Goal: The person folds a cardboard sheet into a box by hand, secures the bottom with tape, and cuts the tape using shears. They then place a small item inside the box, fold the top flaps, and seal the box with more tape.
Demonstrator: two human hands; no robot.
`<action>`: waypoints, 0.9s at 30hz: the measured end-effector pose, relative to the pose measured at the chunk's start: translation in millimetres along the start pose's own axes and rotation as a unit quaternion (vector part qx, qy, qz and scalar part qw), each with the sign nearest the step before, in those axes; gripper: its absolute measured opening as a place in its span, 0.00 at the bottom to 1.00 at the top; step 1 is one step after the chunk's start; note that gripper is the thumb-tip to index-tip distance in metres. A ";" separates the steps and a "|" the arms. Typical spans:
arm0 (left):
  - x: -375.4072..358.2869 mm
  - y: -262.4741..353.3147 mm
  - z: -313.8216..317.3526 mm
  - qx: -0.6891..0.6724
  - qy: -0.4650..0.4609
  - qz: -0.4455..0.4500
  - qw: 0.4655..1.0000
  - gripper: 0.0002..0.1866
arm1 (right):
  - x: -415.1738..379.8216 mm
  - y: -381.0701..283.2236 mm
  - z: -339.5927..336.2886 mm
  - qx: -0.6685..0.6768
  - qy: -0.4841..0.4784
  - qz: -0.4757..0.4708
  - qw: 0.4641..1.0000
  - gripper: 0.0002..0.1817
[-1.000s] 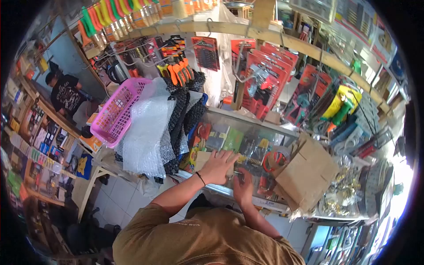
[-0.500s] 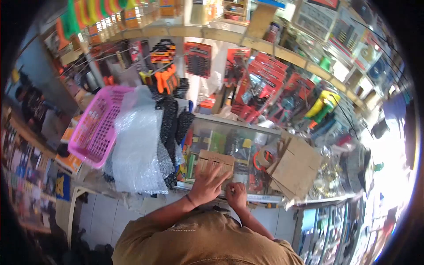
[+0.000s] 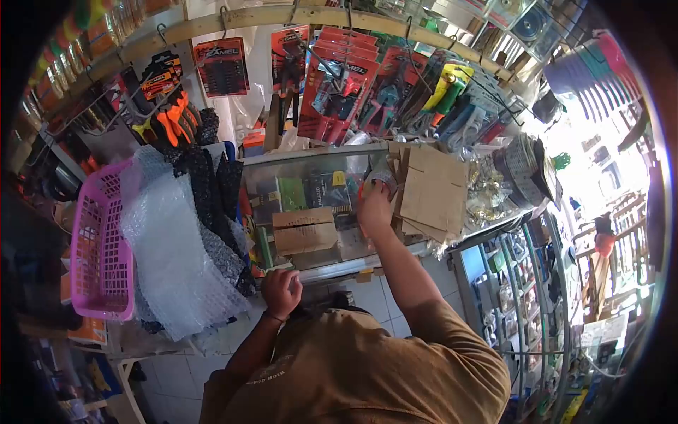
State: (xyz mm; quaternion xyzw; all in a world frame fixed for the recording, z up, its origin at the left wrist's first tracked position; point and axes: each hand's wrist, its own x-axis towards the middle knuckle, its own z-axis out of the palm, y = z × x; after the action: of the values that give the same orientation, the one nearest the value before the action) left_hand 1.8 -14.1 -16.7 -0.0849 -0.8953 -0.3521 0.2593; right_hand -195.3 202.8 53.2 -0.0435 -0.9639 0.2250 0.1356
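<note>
A folded brown cardboard box (image 3: 305, 232) lies on the glass-topped counter (image 3: 339, 266). My left hand (image 3: 282, 293) rests at the counter's front edge, just below the box, its fingers curled in and nothing seen in them. Farther right, my right hand (image 3: 376, 210) reaches over the glass. Its fingers are closed on a roll of tape (image 3: 383, 179) with an orange-red edge, partly covered by the hand. Flat cardboard sheets (image 3: 434, 189) are stacked right beside the tape.
Bubble wrap (image 3: 166, 244) and a pink plastic basket (image 3: 85, 272) take up the left side. Carded tools (image 3: 335, 92) hang from hooks on a wooden rail behind the counter. Plastic bags of small metal parts (image 3: 486, 187) sit to the right of the cardboard.
My left hand has left the box top and drawn back to the counter edge, fingers curling. My right hand has moved forward from the edge onto the tape. The view has shifted right.
</note>
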 end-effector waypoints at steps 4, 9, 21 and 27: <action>2.9 -3.6 4.1 0.017 0.023 0.037 0.999 0.08 | 12.8 -2.8 14.0 -0.013 -0.039 0.076 0.996 0.26; 2.5 2.1 -3.6 -0.012 0.022 0.030 0.999 0.07 | -15.2 -17.9 1.0 0.371 0.025 0.011 0.928 0.17; 74.4 124.3 -40.8 -0.357 -0.115 -0.110 0.921 0.18 | -149.6 11.8 -85.6 0.470 -0.279 -0.105 0.831 0.16; 92.0 109.6 -28.7 -0.248 -0.154 0.085 0.953 0.14 | -118.0 17.8 -115.3 0.401 -0.312 -0.196 0.839 0.22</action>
State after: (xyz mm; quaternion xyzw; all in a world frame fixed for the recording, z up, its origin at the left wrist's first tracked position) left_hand -28.3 44.6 113.5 -0.2757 -0.7984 -0.5221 0.1183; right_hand -49.3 250.3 116.1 0.2774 -0.7689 0.5623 -0.1254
